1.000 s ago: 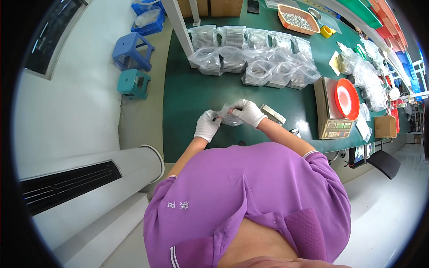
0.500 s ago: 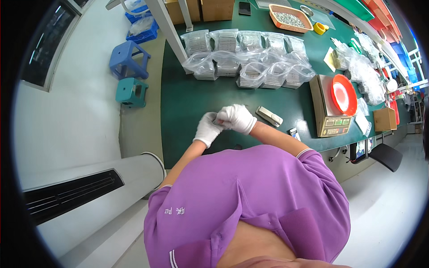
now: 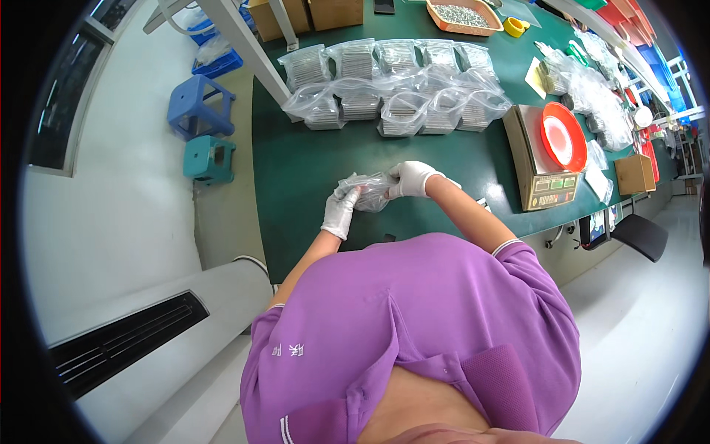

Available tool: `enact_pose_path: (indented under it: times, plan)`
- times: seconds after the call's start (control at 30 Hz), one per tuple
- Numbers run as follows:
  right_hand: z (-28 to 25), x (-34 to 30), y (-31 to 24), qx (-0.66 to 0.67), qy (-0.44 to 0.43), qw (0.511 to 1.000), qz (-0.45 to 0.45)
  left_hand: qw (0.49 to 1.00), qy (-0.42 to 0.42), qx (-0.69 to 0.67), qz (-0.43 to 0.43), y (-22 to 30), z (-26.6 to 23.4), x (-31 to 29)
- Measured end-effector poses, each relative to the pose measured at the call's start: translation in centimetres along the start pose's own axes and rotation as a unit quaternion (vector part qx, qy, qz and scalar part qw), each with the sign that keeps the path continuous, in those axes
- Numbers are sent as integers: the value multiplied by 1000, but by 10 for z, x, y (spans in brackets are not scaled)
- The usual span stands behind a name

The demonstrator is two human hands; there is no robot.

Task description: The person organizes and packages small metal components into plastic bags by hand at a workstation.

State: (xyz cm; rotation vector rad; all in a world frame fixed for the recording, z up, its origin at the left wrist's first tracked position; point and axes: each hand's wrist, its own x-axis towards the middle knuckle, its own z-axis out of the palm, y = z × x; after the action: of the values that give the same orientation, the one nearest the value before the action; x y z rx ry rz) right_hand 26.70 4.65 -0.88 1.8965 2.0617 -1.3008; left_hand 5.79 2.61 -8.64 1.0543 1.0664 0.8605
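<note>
A crumpled clear plastic bag (image 3: 372, 198) is stretched between my two white-gloved hands, low over the near part of the green table. My left hand (image 3: 340, 212) grips its left end, thumb on top. At the bag's right end, the fingers of my right hand (image 3: 411, 180) are closed on the edge. Whether anything lies inside the bag is hard to make out. A pale stapler (image 3: 454, 183) is mostly hidden behind my right wrist. Beyond my hands stand two rows of clear bags (image 3: 360, 103) packed with stacked thin grey pieces.
To the right, a scale (image 3: 534, 140) carries a red dish (image 3: 564, 138). An orange basket (image 3: 464, 16) of small metal parts and a yellow tape roll (image 3: 514, 27) sit far back. A white shelf post (image 3: 248, 53) rises at the far left; stools (image 3: 208, 160) stand beside the table.
My hands were close together and have spread apart, and the clear bag now shows opened out between them. My right hand moved right, covering most of the stapler. The whole view shifted slightly.
</note>
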Motion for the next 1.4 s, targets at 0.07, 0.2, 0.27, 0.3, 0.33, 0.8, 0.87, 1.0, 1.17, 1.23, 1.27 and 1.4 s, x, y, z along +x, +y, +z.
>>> enact_pose_path:
  times: [0.07, 0.2, 0.27, 0.3, 0.33, 0.8, 0.87, 1.0, 1.17, 1.23, 1.27, 1.4]
  plan:
    - [5, 2, 13, 49, -22, 999, 5, 998, 18, -60, -1, 19, 7, -8]
    - [-1, -11, 7, 55, -37, 998, 3, 995, 34, -88, 32, 5, 4, -3]
    - [8, -14, 10, 35, 25, 999, -23, 987, 76, -140, -1, 3, 5, 1]
    - [16, -16, 13, 13, 86, 995, -49, 987, 75, -139, -2, -1, 6, 3]
    - [34, -18, 20, -2, 149, 985, -85, 984, 109, -138, 1, -7, 7, 5]
    - [62, -3, 19, 377, 338, 845, -173, 967, 38, 217, 131, 4, -33, 16]
    - [62, -26, 26, 440, 242, 854, -139, 977, -11, 188, 98, 11, -35, -5]
    - [95, -59, 57, 308, 100, 924, -203, 957, -186, 222, 31, 5, -43, -48]
    - [114, -40, 55, 490, 103, 865, -34, 956, -167, 210, -121, -8, -42, -45]
    - [115, -25, 53, 506, 123, 853, 47, 981, -71, 24, -179, -19, -39, -44]
    - [114, -18, 53, 523, 118, 840, 83, 980, -46, 1, -195, -23, -35, -40]
    - [114, 6, 67, 548, 100, 818, 144, 972, 35, 67, -225, -28, -30, -27]
